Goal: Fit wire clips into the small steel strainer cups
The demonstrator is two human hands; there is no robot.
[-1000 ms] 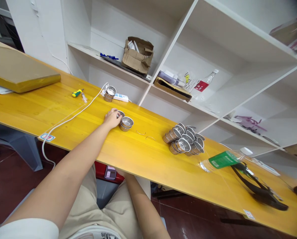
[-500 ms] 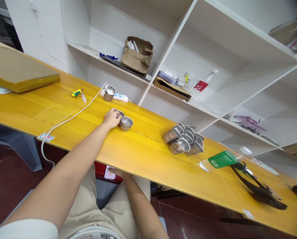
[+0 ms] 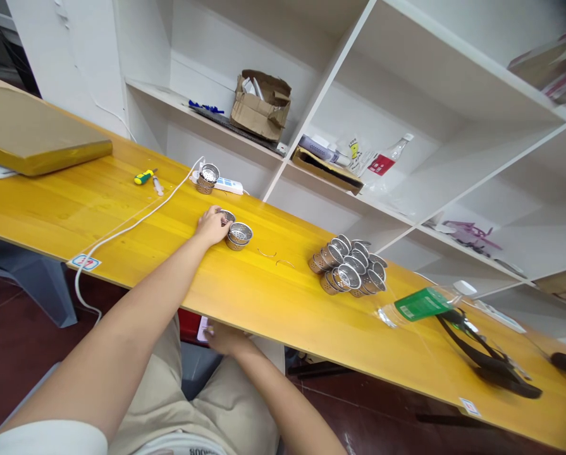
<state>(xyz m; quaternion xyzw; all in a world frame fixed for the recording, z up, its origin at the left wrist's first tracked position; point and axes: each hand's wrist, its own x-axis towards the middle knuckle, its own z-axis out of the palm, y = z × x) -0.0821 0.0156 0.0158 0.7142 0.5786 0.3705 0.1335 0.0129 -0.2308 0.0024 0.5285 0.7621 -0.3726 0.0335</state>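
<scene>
— Right, where are the hands?

— Left hand (image 3: 211, 225) is stretched out onto the yellow counter (image 3: 121, 215), resting against a small perforated metal cup (image 3: 226, 217). Its fingers are curled around that cup's near side, touching it, though from this angle I can't tell for sure whether they grip it or merely rest on it.

— And the second cup?

— Another perforated cup (image 3: 239, 235) sits just beside the first, to its right, upright with the open mouth up, touching or nearly touching the hand.

— The other hand?

— Right hand (image 3: 222, 338) is down below the counter's front edge, over the lap, with the fingers loosely bent. Something pale (image 3: 203, 328) shows at its fingertips; it's half hidden, so whether the hand holds it I cannot tell.

— What else is on the counter?

— Farther right, well apart from the hands, a cluster of the same metal cups (image 3: 349, 272) lies tipped on their sides. Two thin wire pieces (image 3: 276, 258) lie between that cluster and the pair by the hand. Behind the left hand, one more cup (image 3: 207, 177) stands on a white power strip (image 3: 226, 184), whose cord (image 3: 135, 224) runs across the counter and off the front edge. A green-handled screwdriver (image 3: 143, 177) lies to the left, a clear bottle with a green label (image 3: 422, 303) far right beside black straps (image 3: 486, 357).
</scene>
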